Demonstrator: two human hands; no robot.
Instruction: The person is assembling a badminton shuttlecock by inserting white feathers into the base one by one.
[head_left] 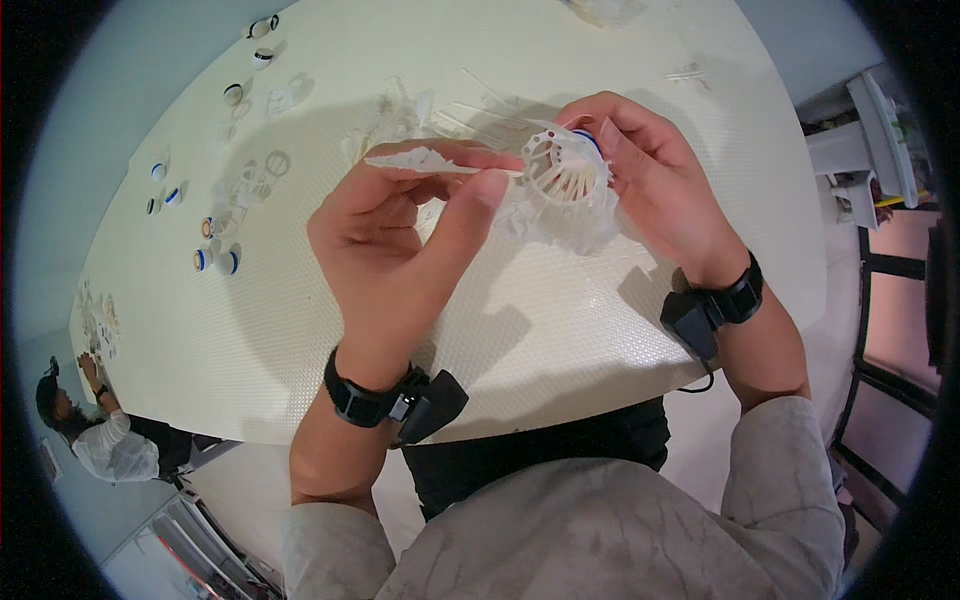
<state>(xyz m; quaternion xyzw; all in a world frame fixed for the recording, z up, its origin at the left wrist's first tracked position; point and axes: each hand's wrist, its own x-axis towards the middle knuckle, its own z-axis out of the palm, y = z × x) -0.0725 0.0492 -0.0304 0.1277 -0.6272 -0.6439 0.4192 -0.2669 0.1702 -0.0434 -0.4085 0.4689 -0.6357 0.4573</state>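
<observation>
My right hand [660, 175] grips a shuttlecock [568, 170] by its base end, where a blue band shows. The shuttlecock has a white, cage-like plastic skirt, and its open end is turned toward me. Between the thumb and fingers of my left hand [385, 235] is a white feather [415, 160], pinched by its shaft. The shaft's tip is at the skirt's rim; whether it is inserted there I cannot tell. Under my hands is a pile of loose white feathers [585, 228], partly hidden.
Several shuttlecock heads [202, 260] with dark or blue bands are scattered on the left of the white table [480, 370]. Clear plastic rings [262, 175] lie beside them. More feathers [395, 118] lie beyond my left hand. Another person [105, 430] is at the table's far left.
</observation>
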